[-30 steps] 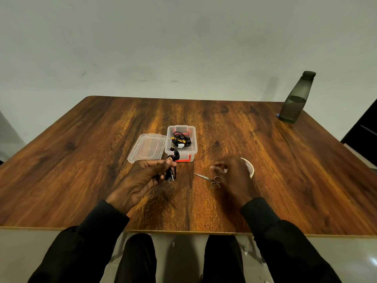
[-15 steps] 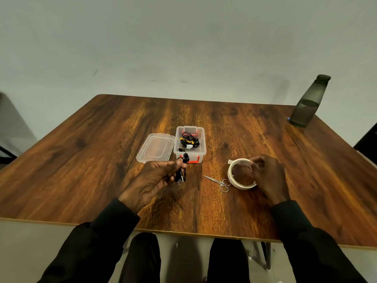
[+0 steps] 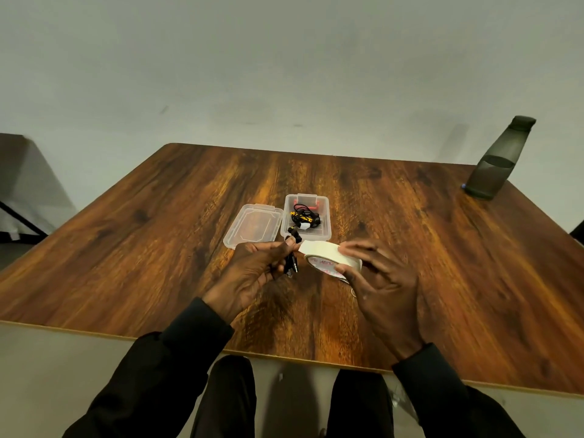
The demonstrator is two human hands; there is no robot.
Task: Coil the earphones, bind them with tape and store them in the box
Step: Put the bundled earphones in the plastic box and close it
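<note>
Your left hand (image 3: 252, 273) is closed around the coiled black earphones (image 3: 292, 263), just above the bench (image 3: 158, 248); your right hand (image 3: 379, 279) grips the tape roll (image 3: 328, 257), touching the left fingertips (image 3: 292, 245). Peel the free end first, keeping the coil pinched tight. The open box (image 3: 325, 229) waits just beyond.

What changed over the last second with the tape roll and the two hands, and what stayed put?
The right hand took hold of the tape roll, lifted it off the table and carried it leftward to meet the left hand. The left hand kept its grip on the coiled black earphones. The open box and lid did not move.
</note>
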